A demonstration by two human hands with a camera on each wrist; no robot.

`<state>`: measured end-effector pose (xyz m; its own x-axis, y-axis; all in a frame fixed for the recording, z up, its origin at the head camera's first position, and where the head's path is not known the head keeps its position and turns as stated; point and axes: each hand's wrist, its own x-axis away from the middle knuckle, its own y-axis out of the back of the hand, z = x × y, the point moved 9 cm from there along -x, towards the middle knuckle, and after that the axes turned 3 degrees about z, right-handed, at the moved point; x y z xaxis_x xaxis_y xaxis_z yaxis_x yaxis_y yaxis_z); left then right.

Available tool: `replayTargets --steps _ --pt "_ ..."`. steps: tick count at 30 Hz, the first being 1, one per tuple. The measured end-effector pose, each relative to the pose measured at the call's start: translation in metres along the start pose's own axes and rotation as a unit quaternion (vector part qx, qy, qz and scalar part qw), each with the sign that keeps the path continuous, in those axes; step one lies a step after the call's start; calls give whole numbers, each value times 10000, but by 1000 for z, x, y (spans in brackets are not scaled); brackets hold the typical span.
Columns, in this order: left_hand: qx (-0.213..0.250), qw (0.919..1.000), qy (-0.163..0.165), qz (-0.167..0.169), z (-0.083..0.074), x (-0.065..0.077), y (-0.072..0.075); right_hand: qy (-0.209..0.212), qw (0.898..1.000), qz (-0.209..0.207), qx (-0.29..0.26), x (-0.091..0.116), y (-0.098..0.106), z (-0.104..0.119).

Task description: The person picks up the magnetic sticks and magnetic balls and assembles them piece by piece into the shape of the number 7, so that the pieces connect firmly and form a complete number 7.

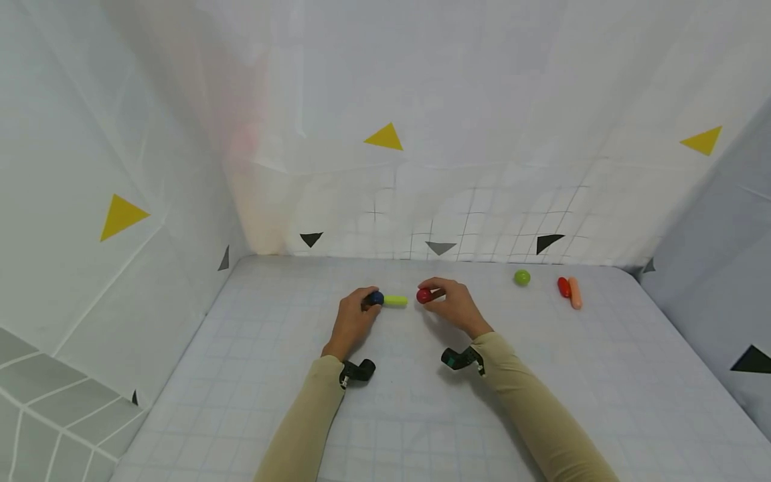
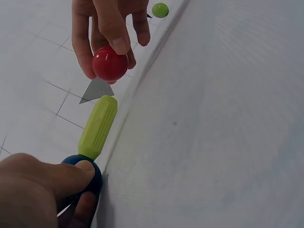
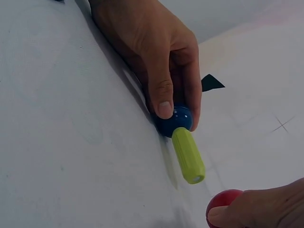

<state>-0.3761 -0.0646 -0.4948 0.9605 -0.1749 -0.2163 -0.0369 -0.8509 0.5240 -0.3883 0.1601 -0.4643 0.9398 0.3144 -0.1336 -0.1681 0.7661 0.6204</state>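
Note:
My left hand (image 1: 353, 320) pinches a dark blue ball (image 3: 175, 121) between thumb and fingers. A yellow-green ribbed stick (image 2: 98, 127) juts out of that ball to the right, its free end showing a small pale hole in the right wrist view. Facing it, my right hand (image 1: 453, 306) grips a shiny red ball (image 2: 110, 63) with thumb and fingertips. A gap separates the red ball from the stick's free end. Both hands are low over the middle of the white table (image 1: 397, 415).
Toward the back right of the table lie a green ball (image 1: 522, 277), a small red oval piece (image 1: 563, 287) and an orange stick (image 1: 575, 293), these last two side by side. White sheeting with yellow and black triangles rises behind the table and along both sides.

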Motion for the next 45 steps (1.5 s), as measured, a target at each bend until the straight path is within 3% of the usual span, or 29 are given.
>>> replayTargets --steps 6,17,23,45 --pt "-32 10000 -19 -11 -2 1 1 -15 10000 71 52 -4 -10 0" --pt "11 9999 105 -5 -3 0 1 374 9992 110 106 -6 -20 11" --pt "-29 10000 28 -49 -3 0 1 322 9995 12 70 -5 -22 8" --pt "-75 9999 19 -96 -1 0 0 100 9995 -121 266 3 -7 6"
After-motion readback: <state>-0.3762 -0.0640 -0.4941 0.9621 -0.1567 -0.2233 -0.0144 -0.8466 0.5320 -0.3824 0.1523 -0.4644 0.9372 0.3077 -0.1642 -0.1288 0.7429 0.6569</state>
